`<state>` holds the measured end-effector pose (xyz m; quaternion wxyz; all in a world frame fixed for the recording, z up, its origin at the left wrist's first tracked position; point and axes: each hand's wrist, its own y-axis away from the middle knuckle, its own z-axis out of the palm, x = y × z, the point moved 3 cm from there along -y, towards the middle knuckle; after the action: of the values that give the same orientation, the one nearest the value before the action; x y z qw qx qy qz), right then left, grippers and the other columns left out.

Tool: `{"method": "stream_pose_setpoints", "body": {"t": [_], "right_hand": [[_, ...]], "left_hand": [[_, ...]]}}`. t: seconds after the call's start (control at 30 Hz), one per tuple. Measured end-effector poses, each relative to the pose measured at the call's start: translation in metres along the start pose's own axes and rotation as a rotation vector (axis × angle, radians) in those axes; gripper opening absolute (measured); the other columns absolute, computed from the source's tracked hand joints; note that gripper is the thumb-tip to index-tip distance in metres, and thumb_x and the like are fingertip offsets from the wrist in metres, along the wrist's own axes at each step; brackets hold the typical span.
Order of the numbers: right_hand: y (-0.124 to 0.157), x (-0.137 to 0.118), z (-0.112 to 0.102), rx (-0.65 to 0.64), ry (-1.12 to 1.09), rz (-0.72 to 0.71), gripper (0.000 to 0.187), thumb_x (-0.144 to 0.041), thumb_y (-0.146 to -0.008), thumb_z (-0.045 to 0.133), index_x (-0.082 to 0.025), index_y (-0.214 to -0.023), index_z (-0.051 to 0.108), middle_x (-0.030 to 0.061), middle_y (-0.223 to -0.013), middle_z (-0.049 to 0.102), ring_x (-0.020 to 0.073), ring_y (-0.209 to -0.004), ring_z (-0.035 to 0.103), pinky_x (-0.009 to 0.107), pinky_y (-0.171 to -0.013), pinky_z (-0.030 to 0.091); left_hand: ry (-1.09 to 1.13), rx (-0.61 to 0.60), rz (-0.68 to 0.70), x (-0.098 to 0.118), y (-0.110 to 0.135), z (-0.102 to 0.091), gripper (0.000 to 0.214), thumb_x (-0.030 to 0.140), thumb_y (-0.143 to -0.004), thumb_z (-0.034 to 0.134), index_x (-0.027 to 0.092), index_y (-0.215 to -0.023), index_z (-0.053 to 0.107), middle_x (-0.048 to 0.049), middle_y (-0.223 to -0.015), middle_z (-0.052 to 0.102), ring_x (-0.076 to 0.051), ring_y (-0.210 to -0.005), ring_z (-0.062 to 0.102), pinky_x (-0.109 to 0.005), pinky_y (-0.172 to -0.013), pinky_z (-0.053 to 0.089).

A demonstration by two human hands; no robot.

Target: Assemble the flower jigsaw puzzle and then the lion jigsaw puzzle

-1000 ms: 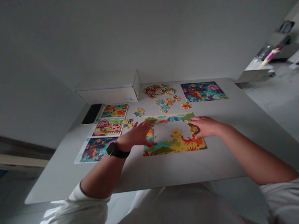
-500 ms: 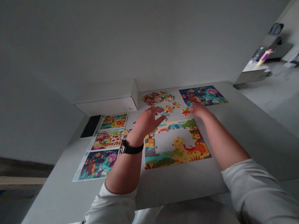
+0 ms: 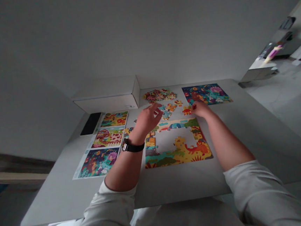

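Observation:
My left hand [image 3: 150, 118] hovers palm-down over the loose puzzle pieces [image 3: 166, 115], its thumb and fingers apart and nothing visible between them. At the right, my right hand [image 3: 201, 109] has its fingers pinched at the edge of a red-and-orange puzzle piece [image 3: 186, 111]. Below both hands lies a partly assembled animal jigsaw puzzle [image 3: 170, 160]. Its frame is joined around a gap that shows the table, and a yellow giraffe piece [image 3: 179, 142] and a red animal stand in the lower part. A yellow piece [image 3: 178, 103] lies beyond the loose group.
A heap of pieces [image 3: 159, 95] lies at the back, beside a white box [image 3: 104, 103]. A dark, colourful picture puzzle [image 3: 206, 94] is at back right. On the left are a printed reference sheet [image 3: 90, 148] with three pictures and a black phone [image 3: 90, 124]. The wall stands behind the table.
My right fingers have closed in at the red-and-orange piece, which has turned slightly. My left hand has shifted slightly and uncovered more of the blue pieces. The camera view has moved a little.

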<state>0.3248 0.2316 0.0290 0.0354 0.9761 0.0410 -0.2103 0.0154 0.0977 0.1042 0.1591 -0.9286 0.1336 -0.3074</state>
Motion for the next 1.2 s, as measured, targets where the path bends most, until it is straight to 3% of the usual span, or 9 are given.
{"method": "stream_pose_setpoints", "body": {"t": [0.1, 0.23, 0.33, 0.47, 0.57, 0.77, 0.9, 1.07, 1.2], "right_hand": [[0.005, -0.01, -0.004, -0.019, -0.267, -0.035, 0.015, -0.019, -0.079, 0.079, -0.022, -0.08, 0.064, 0.0019, -0.078, 0.072, 0.018, -0.076, 0.065, 0.028, -0.071, 0.05], [0.022, -0.035, -0.012, -0.143, -0.684, -0.093, 0.027, -0.021, -0.076, 0.083, -0.023, -0.091, 0.06, -0.0002, -0.08, 0.07, 0.0163, -0.074, 0.065, 0.026, -0.066, 0.049], [0.04, -0.059, -0.018, -0.206, -0.813, -0.197, 0.037, -0.026, -0.074, 0.088, -0.024, -0.101, 0.063, -0.0001, -0.085, 0.072, 0.0168, -0.078, 0.066, 0.026, -0.066, 0.05], [0.059, -0.085, -0.017, -0.255, -0.854, -0.301, 0.041, -0.029, -0.074, 0.09, -0.024, -0.106, 0.064, -0.0014, -0.083, 0.07, 0.0173, -0.078, 0.066, 0.028, -0.068, 0.052], [0.064, -0.093, -0.015, -0.257, -0.839, -0.315, 0.043, -0.028, -0.075, 0.089, -0.024, -0.111, 0.065, -0.0023, -0.083, 0.068, 0.0167, -0.076, 0.065, 0.028, -0.069, 0.053], [0.068, -0.094, -0.019, -0.24, -0.775, -0.331, 0.045, -0.032, -0.082, 0.085, -0.025, -0.122, 0.067, 0.0003, -0.095, 0.069, 0.0164, -0.082, 0.065, 0.028, -0.07, 0.053], [0.068, -0.095, -0.019, -0.259, -0.772, -0.357, 0.044, -0.034, -0.084, 0.084, -0.024, -0.123, 0.067, 0.0003, -0.092, 0.068, 0.0172, -0.083, 0.066, 0.03, -0.074, 0.056], [0.065, -0.089, -0.02, -0.271, -0.779, -0.353, 0.042, -0.029, -0.082, 0.084, -0.024, -0.121, 0.068, 0.0004, -0.092, 0.069, 0.0177, -0.085, 0.067, 0.031, -0.08, 0.057], [0.066, -0.085, -0.023, -0.288, -0.763, -0.356, 0.042, -0.027, -0.082, 0.083, -0.023, -0.121, 0.068, 0.0013, -0.095, 0.07, 0.0184, -0.088, 0.068, 0.032, -0.082, 0.057]], "left_hand": [[0.084, 0.008, 0.006, -0.002, -0.001, 0.005, 0.028, 0.025, -0.097, 0.067, 0.023, -0.124, 0.074, -0.0062, -0.103, 0.083, -0.019, -0.088, 0.078, -0.029, -0.08, 0.058], [0.286, 0.036, -0.033, -0.007, -0.004, 0.017, 0.027, 0.024, -0.091, 0.076, 0.021, -0.118, 0.073, -0.0063, -0.104, 0.08, -0.017, -0.088, 0.076, -0.028, -0.08, 0.059], [0.527, 0.058, -0.121, -0.008, -0.006, 0.028, 0.028, 0.027, -0.089, 0.081, 0.02, -0.113, 0.069, -0.006, -0.102, 0.078, -0.015, -0.085, 0.074, -0.025, -0.076, 0.06], [0.849, -0.005, -0.269, -0.004, -0.006, 0.039, 0.036, 0.033, -0.086, 0.087, 0.02, -0.11, 0.063, -0.0022, -0.093, 0.073, -0.013, -0.076, 0.072, -0.023, -0.068, 0.06], [0.952, -0.021, -0.317, -0.001, -0.006, 0.038, 0.04, 0.032, -0.085, 0.089, 0.02, -0.109, 0.06, 0.0012, -0.086, 0.071, -0.012, -0.072, 0.072, -0.022, -0.066, 0.06], [0.959, -0.005, -0.322, 0.0, -0.004, 0.036, 0.04, 0.029, -0.084, 0.088, 0.021, -0.109, 0.058, 0.0038, -0.079, 0.069, -0.012, -0.07, 0.072, -0.023, -0.066, 0.061], [0.936, -0.015, -0.319, 0.001, -0.003, 0.037, 0.041, 0.03, -0.084, 0.088, 0.021, -0.11, 0.057, 0.0038, -0.078, 0.069, -0.012, -0.069, 0.071, -0.022, -0.065, 0.06], [0.897, -0.016, -0.331, 0.001, -0.002, 0.037, 0.036, 0.027, -0.086, 0.082, 0.021, -0.114, 0.06, -0.0003, -0.091, 0.074, -0.013, -0.076, 0.073, -0.023, -0.067, 0.061], [0.844, -0.023, -0.308, 0.001, -0.002, 0.037, 0.037, 0.027, -0.085, 0.082, 0.021, -0.114, 0.06, 0.0013, -0.086, 0.071, -0.012, -0.073, 0.071, -0.023, -0.067, 0.061]]}}
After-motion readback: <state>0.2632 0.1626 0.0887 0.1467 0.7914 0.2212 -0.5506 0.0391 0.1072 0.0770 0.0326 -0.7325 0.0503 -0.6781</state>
